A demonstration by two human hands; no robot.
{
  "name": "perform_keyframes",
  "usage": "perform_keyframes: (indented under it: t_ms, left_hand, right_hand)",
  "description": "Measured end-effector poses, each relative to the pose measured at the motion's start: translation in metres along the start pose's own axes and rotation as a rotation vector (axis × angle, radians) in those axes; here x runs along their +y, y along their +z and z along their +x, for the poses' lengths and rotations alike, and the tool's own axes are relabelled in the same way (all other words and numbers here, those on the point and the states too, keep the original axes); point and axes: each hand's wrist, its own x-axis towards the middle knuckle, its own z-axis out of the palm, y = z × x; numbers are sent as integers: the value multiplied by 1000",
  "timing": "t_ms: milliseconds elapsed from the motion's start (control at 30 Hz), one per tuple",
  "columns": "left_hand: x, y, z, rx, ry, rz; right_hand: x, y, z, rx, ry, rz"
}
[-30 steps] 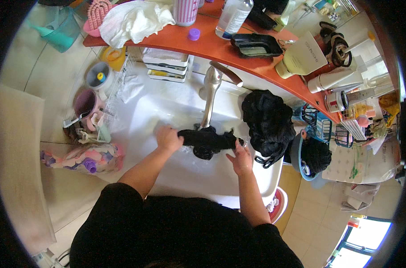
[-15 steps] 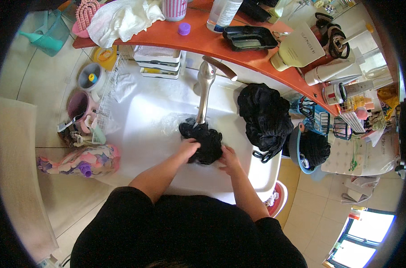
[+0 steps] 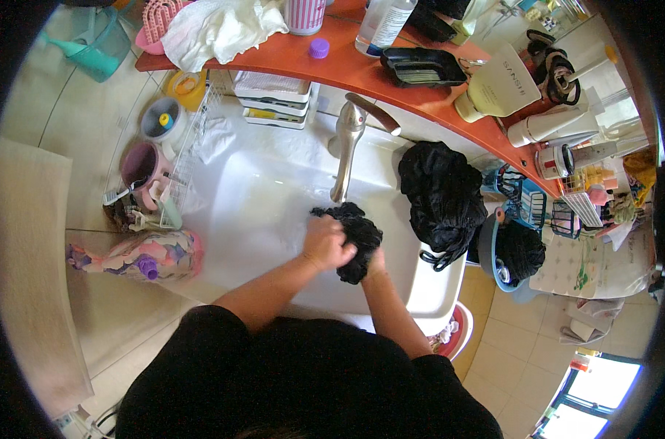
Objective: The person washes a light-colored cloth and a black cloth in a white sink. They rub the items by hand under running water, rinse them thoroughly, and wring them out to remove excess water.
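A bunched black cloth (image 3: 361,238), looking wet, is held over the white sink (image 3: 252,234), just on the near side of the metal tap's spout. My left hand (image 3: 328,244) is closed on its left side, fingers curled over the fabric and slightly blurred. On the right, my right hand (image 3: 377,262) grips the cloth from beneath, its fingers mostly hidden by the folds. Above them stands the silver tap (image 3: 345,146). A larger heap of black cloth (image 3: 442,197) lies on the sink's right ledge, apart from my hands.
Stacked white drawers (image 3: 274,99) stand behind the sink, beneath an orange-red shelf (image 3: 340,66) crowded with bottles and tubes. At left are a wire rack (image 3: 193,139), cups and a flowered pouch (image 3: 142,256). A blue basin (image 3: 487,245) holding dark cloth is at right.
The black cloth has come out from under the spout, nearer me and rightward, and is more tightly bunched. My left hand has moved onto it; my right hand has gone from its side to beneath.
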Motion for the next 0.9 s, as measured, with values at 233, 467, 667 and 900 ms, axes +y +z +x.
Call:
perform_keyframes:
  t_ms: [233, 467, 667, 900]
  left_hand:
    - [-80, -28, -39, -145, -611, 440]
    - [-50, -14, -24, -910, -238, 226]
    - [-58, 36, -23, -366, -867, 139]
    - [27, -12, 16, -497, -208, -910]
  right_hand:
    - [-43, -63, -12, 9, 659, 113]
    - [23, -60, -24, 47, 836, 35]
    - [8, -50, -11, 158, 757, 238]
    - [38, -40, 8, -16, 589, 1099]
